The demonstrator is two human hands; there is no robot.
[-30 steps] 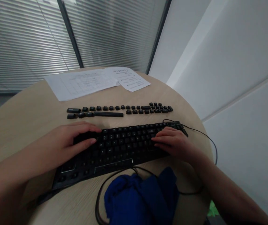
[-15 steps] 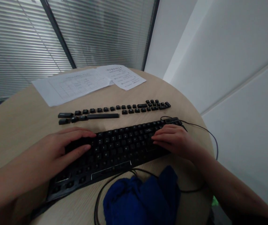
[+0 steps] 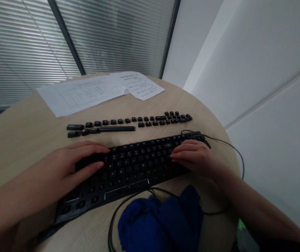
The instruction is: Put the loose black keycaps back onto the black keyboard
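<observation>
The keyboard [image 3: 133,162] lies on the table [image 3: 11,140] right under both hands, its long axis slanting from the near left to the far right. Beyond its far edge, two loose rows of keycaps [image 3: 120,121] run roughly the same way, with the long bar key [image 3: 117,129] lying in the nearer row. The left hand [image 3: 63,162] is closer to those rows: its forefinger reaches the keyboard's far edge, just short of their left end. Its thumb and forefinger stand apart on the keyboard, nothing visibly pinched between them. The right hand [image 3: 195,157] lies over the right end, fingers bunched together; whether they grip anything cannot be told. Several key sockets [image 3: 94,199] lie bare at the near left, on the near side of the left hand. A blue cloth [image 3: 160,224] sits near, just beside the cable [image 3: 115,213].

Compared with a second ago, the view has shifted slightly, but both hands keep their places on the keyboard and the loose rows keep their layout.
</observation>
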